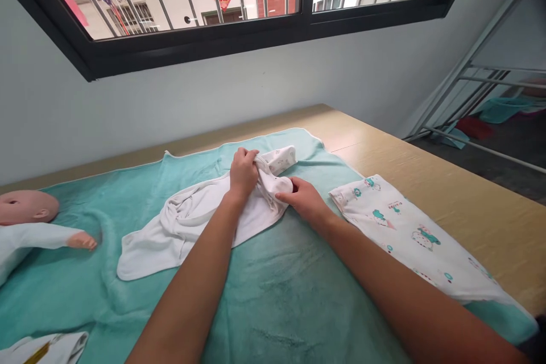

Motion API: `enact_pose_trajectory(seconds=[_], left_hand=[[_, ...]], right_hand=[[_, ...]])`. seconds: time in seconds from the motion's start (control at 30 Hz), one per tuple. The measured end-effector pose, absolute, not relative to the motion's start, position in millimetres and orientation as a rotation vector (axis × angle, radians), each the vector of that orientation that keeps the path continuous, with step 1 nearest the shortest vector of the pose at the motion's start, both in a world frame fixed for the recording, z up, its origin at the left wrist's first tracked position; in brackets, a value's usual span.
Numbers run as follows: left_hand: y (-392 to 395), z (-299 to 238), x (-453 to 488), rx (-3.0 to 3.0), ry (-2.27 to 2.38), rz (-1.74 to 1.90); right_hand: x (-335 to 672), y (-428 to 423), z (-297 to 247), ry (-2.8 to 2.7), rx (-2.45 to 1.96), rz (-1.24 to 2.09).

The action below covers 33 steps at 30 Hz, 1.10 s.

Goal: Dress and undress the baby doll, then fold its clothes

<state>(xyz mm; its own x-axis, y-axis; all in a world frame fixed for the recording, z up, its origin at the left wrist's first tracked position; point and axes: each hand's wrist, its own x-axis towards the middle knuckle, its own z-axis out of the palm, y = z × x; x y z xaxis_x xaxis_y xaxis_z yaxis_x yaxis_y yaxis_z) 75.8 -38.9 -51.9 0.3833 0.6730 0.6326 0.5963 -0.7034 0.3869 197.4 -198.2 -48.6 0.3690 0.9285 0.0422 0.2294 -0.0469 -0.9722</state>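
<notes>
A white baby garment (pixel 187 210) lies spread on a teal towel (pixel 290 278), some of it turned so a faint print shows at its far end. My left hand (pixel 244 173) is closed around bunched fabric near the middle of the garment. With thumb and fingers, my right hand (pixel 305 199) pinches the rounded right end of the same garment. The fingertips of my left hand are partly hidden by the hand itself. To the right, apart from my hands, rests a folded white cloth (pixel 396 222) with a cartoon print.
A baby doll (pixel 32 233) in pale clothing lies at the left edge. Another white cloth (pixel 68 347) shows at the bottom left. The wooden tabletop (pixel 358 136) meets a wall under a barred window (pixel 191 48). A metal rack (pixel 482 77) stands at the right.
</notes>
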Motion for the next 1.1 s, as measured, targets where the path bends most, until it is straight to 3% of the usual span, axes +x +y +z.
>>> enact_pose_trajectory(seconds=[0.17, 0.37, 0.53, 0.73, 0.93, 1.1], left_hand=[[-36, -54, 74, 2.463, 1.243, 1.292], [-42, -40, 66, 2.351, 1.526, 1.355], [-39, -30, 55, 2.092, 1.438, 1.017], [-40, -20, 30, 1.613, 1.060, 1.148], [-47, -23, -13, 1.078, 1.026, 1.088], [-42, -41, -24, 0.999, 0.917, 1.056]], right_hand=[[192, -205, -40, -1.133, -1.564, 0.487], [174, -215, -36, -1.312, -1.295, 0.131], [162, -218, -41, -1.560, -1.239, 0.103], [152, -220, -47, -1.764, -1.108, 0.160], [139, -217, -52, -2.047, -1.094, 0.193], [136, -216, -56, -2.232, -1.120, 0.190]])
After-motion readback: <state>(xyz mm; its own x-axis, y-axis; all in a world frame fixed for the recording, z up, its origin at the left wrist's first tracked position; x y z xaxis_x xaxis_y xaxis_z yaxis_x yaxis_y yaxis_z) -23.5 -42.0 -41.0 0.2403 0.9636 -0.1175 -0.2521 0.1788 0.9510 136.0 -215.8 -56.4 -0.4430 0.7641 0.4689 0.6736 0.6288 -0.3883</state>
